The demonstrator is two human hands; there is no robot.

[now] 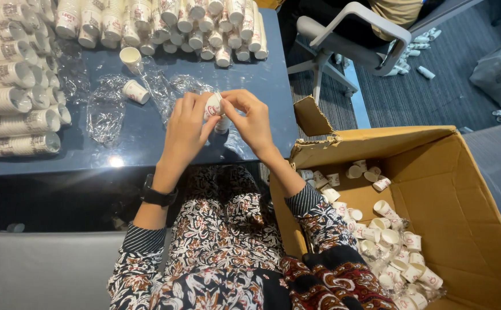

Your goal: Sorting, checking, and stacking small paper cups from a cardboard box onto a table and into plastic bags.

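Paper cups (215, 109), a short nested stack of them, sit pinched between your two hands above the dark bench (147, 143), close to its near edge. Your left hand (186, 131) grips the stack from the left side, fingers curled around the upper cup; your right hand (255, 119) clamps it from the right with thumb and fingertips. A black watch (157, 196) rides your left wrist. Crumpled clear plastic wrap (105, 115) lies on the bench to the left, with two loose cups (133, 74) beside it. Long sleeves of stacked cups (15, 86) line the bench's left and far edges. An open cardboard box (463, 189) on your right holds many loose cups.
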